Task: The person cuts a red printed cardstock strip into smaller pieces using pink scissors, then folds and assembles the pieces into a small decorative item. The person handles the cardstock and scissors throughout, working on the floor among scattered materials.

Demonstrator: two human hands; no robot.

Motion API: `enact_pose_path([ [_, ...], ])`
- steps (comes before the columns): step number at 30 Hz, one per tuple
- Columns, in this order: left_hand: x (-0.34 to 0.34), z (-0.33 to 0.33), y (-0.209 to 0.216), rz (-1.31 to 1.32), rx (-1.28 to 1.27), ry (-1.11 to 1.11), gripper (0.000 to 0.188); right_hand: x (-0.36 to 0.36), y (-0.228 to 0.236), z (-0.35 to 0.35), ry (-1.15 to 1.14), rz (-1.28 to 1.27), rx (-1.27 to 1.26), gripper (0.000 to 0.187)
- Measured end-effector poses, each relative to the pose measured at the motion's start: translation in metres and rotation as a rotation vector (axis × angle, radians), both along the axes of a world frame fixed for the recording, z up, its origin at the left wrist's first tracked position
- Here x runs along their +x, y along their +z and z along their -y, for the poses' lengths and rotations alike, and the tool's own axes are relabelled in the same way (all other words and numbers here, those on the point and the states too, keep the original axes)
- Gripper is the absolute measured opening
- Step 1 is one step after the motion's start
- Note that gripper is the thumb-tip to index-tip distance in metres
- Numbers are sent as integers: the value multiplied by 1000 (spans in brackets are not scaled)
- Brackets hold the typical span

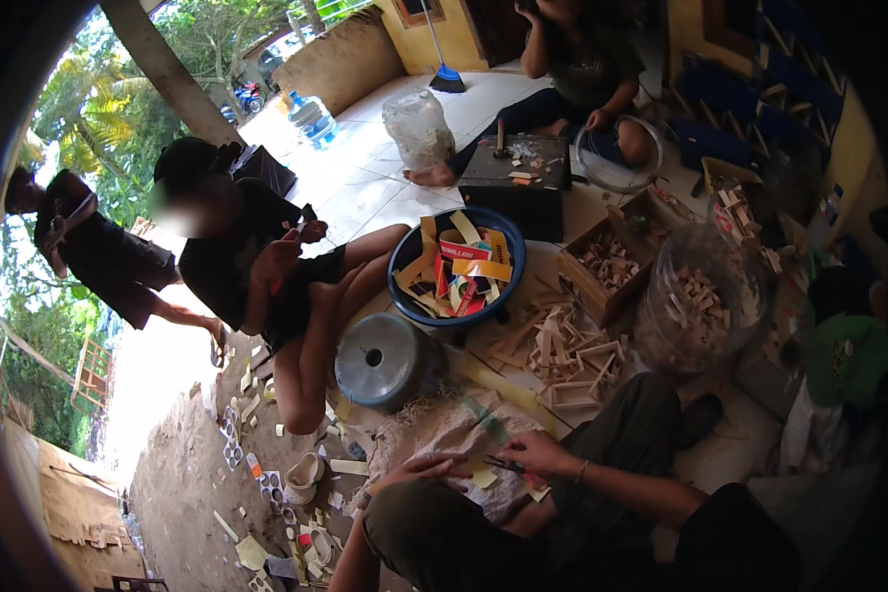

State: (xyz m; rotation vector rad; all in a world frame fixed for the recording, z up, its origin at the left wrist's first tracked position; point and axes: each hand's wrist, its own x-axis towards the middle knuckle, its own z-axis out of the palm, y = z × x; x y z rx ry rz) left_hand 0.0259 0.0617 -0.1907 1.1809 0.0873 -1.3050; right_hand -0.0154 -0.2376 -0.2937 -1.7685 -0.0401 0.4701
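Note:
Over my raised knee, my left hand (419,471) reaches inward with its fingers stretched out. A small yellow card piece (483,478) is right by its fingertips; whether they touch it I cannot tell. My right hand (538,454) is closed on dark scissors (504,463), whose narrow blades point left toward that card. Below the right hand is another small yellow and red card piece (538,491). A pale, crumpled sack (424,431) spreads out beneath and beyond my hands.
An upturned grey tub (377,360) and a blue basin (402,296) of card strips stand ahead. Wooden frames (582,360), a wooden box (572,271) and a clear bag (701,296) of wood pieces lie right. One person (266,247) sits left, another (587,69) at the back.

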Motion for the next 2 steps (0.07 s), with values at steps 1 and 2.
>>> enact_pose_path([
  [1, -13, -10, -21, -172, -109, -14, 58, -15, 3, 11, -13, -23, 7, 44],
  [2, -43, -25, -39, -174, -88, -26, 58, -25, 12, 22, -50, -102, -55, 40],
])
